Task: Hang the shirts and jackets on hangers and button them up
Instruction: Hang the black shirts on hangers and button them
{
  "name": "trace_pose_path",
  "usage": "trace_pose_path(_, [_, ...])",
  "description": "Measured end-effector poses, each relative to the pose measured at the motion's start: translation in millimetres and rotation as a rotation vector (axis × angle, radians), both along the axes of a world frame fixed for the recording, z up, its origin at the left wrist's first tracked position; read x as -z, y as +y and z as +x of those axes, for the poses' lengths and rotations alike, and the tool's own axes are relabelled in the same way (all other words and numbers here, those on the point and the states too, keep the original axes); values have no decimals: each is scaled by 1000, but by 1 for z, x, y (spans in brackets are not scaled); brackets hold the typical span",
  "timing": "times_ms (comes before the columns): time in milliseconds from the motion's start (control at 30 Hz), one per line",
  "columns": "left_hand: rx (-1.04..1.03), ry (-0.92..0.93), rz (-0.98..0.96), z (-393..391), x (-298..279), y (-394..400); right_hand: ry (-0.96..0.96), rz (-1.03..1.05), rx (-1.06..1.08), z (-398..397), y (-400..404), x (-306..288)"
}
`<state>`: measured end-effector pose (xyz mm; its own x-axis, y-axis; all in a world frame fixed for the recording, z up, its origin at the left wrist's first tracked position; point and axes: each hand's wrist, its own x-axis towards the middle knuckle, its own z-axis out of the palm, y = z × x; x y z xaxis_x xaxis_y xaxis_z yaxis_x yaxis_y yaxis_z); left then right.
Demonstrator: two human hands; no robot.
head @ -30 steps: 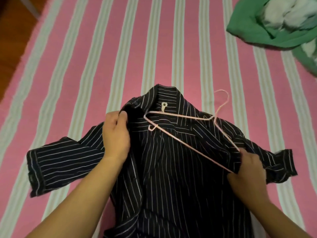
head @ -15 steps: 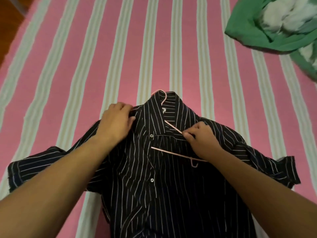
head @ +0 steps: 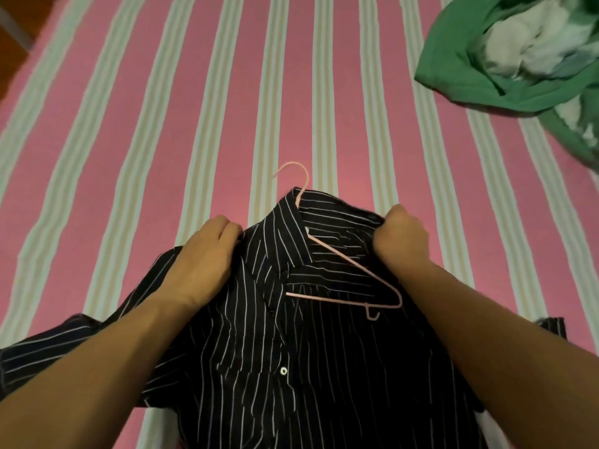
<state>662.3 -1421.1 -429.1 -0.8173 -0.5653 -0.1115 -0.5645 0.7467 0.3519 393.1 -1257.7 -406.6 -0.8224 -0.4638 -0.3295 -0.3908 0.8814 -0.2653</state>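
Black pinstriped shirt [head: 291,367] lower centre on pink striped bedspread [head: 162,124]. Left hand [head: 207,257] & right hand [head: 402,241] each grip 1 shoulder. Pink wire hanger [head: 353,277] half exposed, right arm outside fabric; risk: tug skews it, shoulder slips off.

**One head camera, looking down your arms**

You have a single wide-angle view from your head, tilted forward and down. It sits close over the striped bed [head: 201,92]; both forearms enter from the bottom edge. The bed stripes fan outward toward the frame's sides. There is no second view to share any part.
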Motion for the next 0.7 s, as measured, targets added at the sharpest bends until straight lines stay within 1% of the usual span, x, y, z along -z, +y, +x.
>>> trace_pose_path(33, [-16,43,0,-1,-3,1,36,-55,11,-16,5,-13])
trace_pose_path(67, [-27,72,-7,-4,-4,0,99,-93,-22,-30,9,-28])
trace_pose_path(133, [-52,86,-11,-16,-5,-3,302,-94,-199,-49,16,-58])
trace_pose_path(200, [-79,62,-20,-30,-3,-10,513,-48,-391,-55,18,-82])
trace_pose_path(267, [-46,32,-85,-42,-4,-20,582,-17,-440,-51,13,-94])
trace_pose_path(333, [51,25,-159,-50,-7,-26,554,30,-387,-49,-1,-96])
trace_pose_path(367, [107,28,-170,-52,-9,-28,509,49,-339,-50,-10,-93])
trace_pose_path(400, [164,32,-176,-52,-12,-28,423,58,-267,-53,-20,-91])
trace_pose_path(433, [204,34,-182,-50,-14,-28,293,32,-166,-56,-28,-91])
trace_pose_path(467, [216,31,-193,-47,-17,-27,131,-28,-50,-60,-35,-94])
trace_pose_path(533, [206,23,-221,-40,-20,-26,-300,-227,231,-58,-43,-101])
trace_pose_path(567, [207,24,-235,-39,-20,-27,-487,-339,351,-52,-46,-103])
trace_pose_path(600, [216,31,-243,-41,-21,-29,-600,-437,413,-45,-51,-101])
trace_pose_path(633, [225,44,-243,-46,-21,-32,-650,-520,427,-37,-57,-96])
trace_pose_path(700, [197,87,-241,-61,-23,-40,-729,-663,367,-16,-71,-82])
